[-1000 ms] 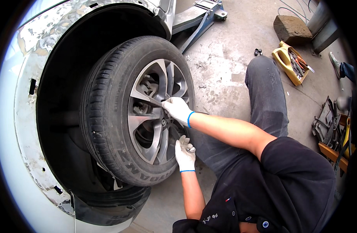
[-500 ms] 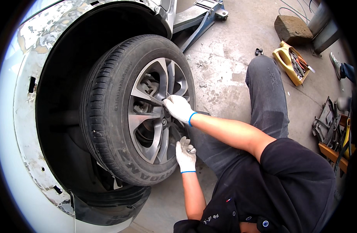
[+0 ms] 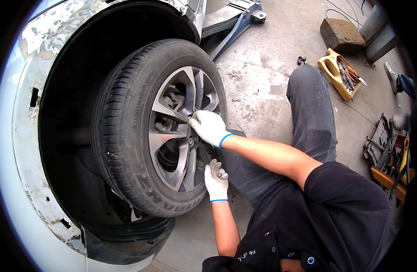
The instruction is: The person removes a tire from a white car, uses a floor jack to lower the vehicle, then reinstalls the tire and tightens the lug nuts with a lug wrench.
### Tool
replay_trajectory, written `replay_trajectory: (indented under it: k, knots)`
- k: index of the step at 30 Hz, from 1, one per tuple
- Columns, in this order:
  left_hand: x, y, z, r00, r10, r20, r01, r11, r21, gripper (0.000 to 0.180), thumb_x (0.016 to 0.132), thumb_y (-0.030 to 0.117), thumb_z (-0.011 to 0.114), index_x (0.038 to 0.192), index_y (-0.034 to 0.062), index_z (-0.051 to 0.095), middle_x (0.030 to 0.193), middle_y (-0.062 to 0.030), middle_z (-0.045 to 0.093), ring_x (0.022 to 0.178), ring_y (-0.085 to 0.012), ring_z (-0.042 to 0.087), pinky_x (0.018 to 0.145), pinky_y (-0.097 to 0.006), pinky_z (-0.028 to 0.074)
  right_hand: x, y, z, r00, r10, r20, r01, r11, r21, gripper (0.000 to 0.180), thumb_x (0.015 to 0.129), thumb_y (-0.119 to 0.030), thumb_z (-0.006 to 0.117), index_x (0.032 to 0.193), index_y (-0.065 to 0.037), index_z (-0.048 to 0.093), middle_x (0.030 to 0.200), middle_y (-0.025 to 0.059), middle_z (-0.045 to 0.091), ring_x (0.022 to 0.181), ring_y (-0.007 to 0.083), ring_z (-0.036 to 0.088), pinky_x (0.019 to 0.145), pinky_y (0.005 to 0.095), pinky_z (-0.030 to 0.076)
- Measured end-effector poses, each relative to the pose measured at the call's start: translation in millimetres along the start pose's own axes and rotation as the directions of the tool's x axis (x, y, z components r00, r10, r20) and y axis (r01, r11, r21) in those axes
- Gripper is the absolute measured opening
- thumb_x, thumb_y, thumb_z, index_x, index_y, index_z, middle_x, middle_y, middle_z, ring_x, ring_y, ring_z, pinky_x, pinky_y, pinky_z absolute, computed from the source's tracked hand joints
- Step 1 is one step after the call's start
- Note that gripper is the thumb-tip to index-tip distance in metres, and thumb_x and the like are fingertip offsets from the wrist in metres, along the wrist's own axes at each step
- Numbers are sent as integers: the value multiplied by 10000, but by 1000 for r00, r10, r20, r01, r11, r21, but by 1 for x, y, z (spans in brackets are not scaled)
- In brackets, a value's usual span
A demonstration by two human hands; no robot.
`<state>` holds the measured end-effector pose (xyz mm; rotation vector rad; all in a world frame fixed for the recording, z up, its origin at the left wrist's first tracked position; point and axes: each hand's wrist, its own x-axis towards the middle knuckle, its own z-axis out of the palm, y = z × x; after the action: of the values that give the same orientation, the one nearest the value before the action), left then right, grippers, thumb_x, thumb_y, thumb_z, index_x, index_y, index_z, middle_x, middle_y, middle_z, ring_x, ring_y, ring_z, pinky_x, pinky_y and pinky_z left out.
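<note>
A scuffed white metal wheel arch (image 3: pixel 24 149) curves at left. Beneath it, a thick black rubber tyre (image 3: pixel 129 136) stands on its silver-and-black spoked alloy rim (image 3: pixel 164 137), by my judgement already mounted on the hub. A small round metal fastener (image 3: pixel 191 141) appears seated near the centre; my glove hides some other holes. My white-gloved, blue-cuffed right hand (image 3: pixel 208 128) has its fingers pinched together just above it, though I cannot tell on what. Lower, my left hand (image 3: pixel 216 181), gloved alike, is half curled beside the tyre, contents uncertain. Work at the centre looks unfinished; how much is left, I cannot judge. Farther right, a cut-open yellow plastic jug (image 3: pixel 327 69) holds hand tools.
</note>
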<state>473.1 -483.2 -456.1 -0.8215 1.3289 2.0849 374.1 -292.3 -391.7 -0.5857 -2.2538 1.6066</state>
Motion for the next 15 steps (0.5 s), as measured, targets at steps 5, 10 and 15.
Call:
replay_trajectory:
  k: [5, 10, 15]
  knots:
    - [2, 0, 1, 1000, -3, 20, 3, 1000, -6, 495, 1004, 429, 487, 1283, 23, 541, 1018, -90, 571, 638, -135, 440, 548, -271, 357, 2, 8, 8, 999, -7, 32, 7, 1000, -21, 394, 950, -358, 516, 808, -12, 640, 776, 240, 649, 772, 427, 639, 715, 522, 484]
    - [-3, 0, -1, 1000, 4, -10, -4, 1000, -8, 493, 1004, 430, 489, 1278, 24, 546, 1008, -87, 575, 639, -134, 442, 550, -271, 357, 3, 10, -1, 992, -119, 30, 122, 985, -120, 298, 916, -318, 580, 863, -30, 637, 805, 202, 650, 778, 406, 646, 718, 505, 501]
    - [-1, 2, -1, 1000, 1, 2, -1, 1000, 4, 493, 1002, 432, 496, 1276, 25, 547, 997, -83, 579, 636, -134, 443, 550, -272, 359, 0, 6, 2, 978, -187, -88, 172, 973, -152, 272, 915, -305, 591, 879, -38, 630, 794, 181, 641, 751, 395, 648, 701, 492, 511]
